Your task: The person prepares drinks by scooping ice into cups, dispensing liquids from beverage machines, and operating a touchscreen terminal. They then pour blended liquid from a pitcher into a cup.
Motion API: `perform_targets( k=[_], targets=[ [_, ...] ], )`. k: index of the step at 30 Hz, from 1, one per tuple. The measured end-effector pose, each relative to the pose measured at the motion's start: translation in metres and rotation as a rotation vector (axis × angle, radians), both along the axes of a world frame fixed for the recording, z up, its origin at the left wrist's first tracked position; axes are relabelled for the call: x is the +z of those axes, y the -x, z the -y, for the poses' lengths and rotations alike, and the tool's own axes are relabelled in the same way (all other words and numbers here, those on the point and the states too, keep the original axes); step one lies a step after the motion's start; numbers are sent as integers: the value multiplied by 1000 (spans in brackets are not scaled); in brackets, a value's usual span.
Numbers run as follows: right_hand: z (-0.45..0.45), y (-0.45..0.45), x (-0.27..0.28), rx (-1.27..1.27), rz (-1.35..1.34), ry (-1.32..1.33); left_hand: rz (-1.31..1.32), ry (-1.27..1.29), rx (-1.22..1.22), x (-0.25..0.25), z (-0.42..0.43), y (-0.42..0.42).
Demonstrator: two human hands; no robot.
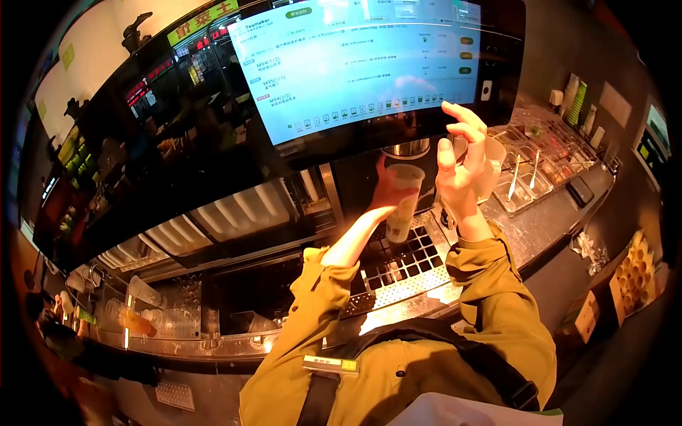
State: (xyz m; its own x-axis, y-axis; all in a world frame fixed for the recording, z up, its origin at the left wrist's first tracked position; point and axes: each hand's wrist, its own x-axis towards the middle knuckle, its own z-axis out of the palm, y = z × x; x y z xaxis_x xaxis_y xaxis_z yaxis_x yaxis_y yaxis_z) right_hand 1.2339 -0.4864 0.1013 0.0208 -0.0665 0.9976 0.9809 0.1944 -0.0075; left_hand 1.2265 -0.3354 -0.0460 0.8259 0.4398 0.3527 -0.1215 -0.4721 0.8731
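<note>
Left hand (387, 192) is gripping a clear cup (402, 221), fingers wrapping its side. Cup is tilting slightly, sitting just below a round metal spout (408, 150) and over the black grate (405, 270); can't tell if its base is touching. Right hand (463, 162) is holding nothing visible, fingers loosely spread and raised; an upper fingertip is overlapping the lower edge of the big screen (362, 71), contact can't be told.

Clutter: screen is overhanging the work spot, hiding whatever is above the spout. Right hand is blocking part of a pale container (492, 170) behind it. Past that, clear bins (513, 204) are crowding the counter, white-handled utensils (513, 176) sticking out. Crumpled clear plastic (588, 250) is lying nearer the front edge; green stacked cups (577, 105) are standing at the back.

Left side: white curved dividers (241, 213) are lining up under the screen. An orange-filled cup (137, 323) is lying by another clear cup (145, 291), well apart from both hands.
</note>
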Motion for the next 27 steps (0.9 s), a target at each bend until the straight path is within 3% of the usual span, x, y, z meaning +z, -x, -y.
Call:
perform_targets(
  k=[4,6,12,16,19,21,24,27],
  targets=[
    [16,-10,11,-169,-35,-28,374,17,-212,4,-8,-23],
    [24,-15,13,-242,-129,11,373,17,-241,-1,-10,-30],
    [13,-53,13,-334,15,-73,232,-120,-90,-2,-12,-29],
    [10,-60,22,-413,52,-64,202,12,-113,-6,-17,-35],
    [23,-52,23,-348,-6,-66,258,-63,-115,-4,-16,-35],
    [40,-37,11,-164,-108,-140,305,-94,-103,-6,-16,-38],
    [48,-34,-30,-86,-77,-207,357,-22,-115,-14,-15,-43],
    [55,-30,-82,-149,-218,-68,330,22,-112,-9,-15,-38]
  ],
)
